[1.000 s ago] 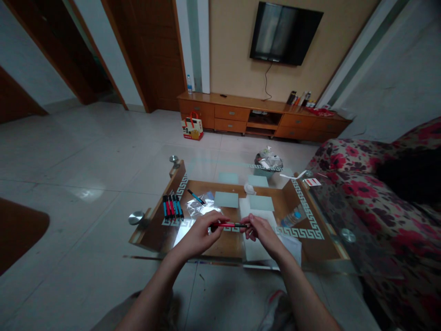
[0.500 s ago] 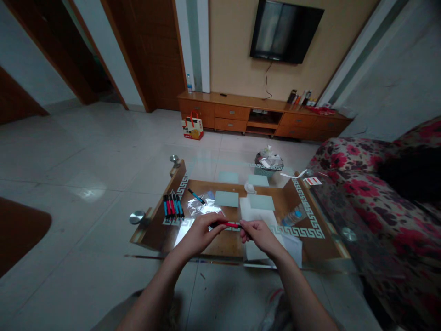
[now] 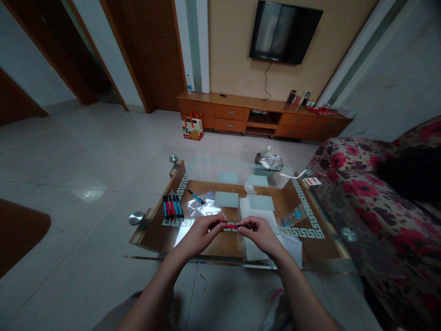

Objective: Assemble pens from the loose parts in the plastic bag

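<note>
A red and black pen (image 3: 231,226) is held level over the near part of the glass table. My left hand (image 3: 204,233) is closed on its left end, thumb and fingers pinching it. Pinching the right end is my right hand (image 3: 259,233), with its fingers curled. Both ends of the pen are partly covered by fingers. To the left, a row of blue and red pens (image 3: 172,207) lies side by side on the tabletop. A single blue and black pen (image 3: 196,197) rests by a clear plastic wrapper (image 3: 199,209).
The glass table (image 3: 220,259) has a wooden shelf underneath, with white paper (image 3: 257,215) and a plastic bottle (image 3: 292,218) around it. A trash basket (image 3: 268,162) stands behind the table. The floral sofa (image 3: 361,186) is on the right, and a TV cabinet (image 3: 230,111) lines the wall.
My right hand has shifted its grip on the pen, its fingers now curled higher around the right end. Less of the red barrel shows between my hands. My left hand has barely moved.
</note>
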### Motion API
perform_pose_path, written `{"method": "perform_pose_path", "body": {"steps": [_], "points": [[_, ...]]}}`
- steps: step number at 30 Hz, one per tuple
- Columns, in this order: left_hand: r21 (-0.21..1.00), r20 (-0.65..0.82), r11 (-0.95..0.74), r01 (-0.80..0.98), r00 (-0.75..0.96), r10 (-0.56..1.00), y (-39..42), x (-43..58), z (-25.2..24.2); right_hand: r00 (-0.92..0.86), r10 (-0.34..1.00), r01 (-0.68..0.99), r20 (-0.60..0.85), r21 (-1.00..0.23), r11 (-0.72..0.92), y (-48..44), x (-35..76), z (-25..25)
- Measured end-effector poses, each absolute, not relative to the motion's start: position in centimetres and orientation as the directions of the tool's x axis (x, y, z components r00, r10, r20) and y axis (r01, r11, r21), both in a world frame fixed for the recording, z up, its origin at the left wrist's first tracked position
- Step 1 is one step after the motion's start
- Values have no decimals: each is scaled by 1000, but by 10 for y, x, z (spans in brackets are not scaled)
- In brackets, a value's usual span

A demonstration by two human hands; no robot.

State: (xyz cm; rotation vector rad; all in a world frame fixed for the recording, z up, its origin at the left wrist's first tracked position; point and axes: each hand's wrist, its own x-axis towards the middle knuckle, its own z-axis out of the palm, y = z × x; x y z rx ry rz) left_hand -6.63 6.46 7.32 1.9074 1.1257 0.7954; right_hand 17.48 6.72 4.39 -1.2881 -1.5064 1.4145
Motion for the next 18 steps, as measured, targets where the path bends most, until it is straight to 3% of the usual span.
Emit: {"method": "perform_pose_path", "body": {"steps": [5, 9, 13, 18], "points": [[845, 133, -333, 419, 437, 889, 65, -66, 72, -260, 962, 159, -84, -986, -43, 67, 174, 44], [839, 177, -351, 415, 400, 899, 65, -66, 73, -257, 955, 110, -150, -986, -125, 68, 174, 44], [840, 192, -357, 409, 391, 900, 65, -67, 75, -252, 934, 152, -253, -964, -220, 70, 175, 40], [835, 189, -356, 420, 389, 902, 65, -66, 75, -218, 955, 209, -201, -966, -155, 72, 178, 38]]}}
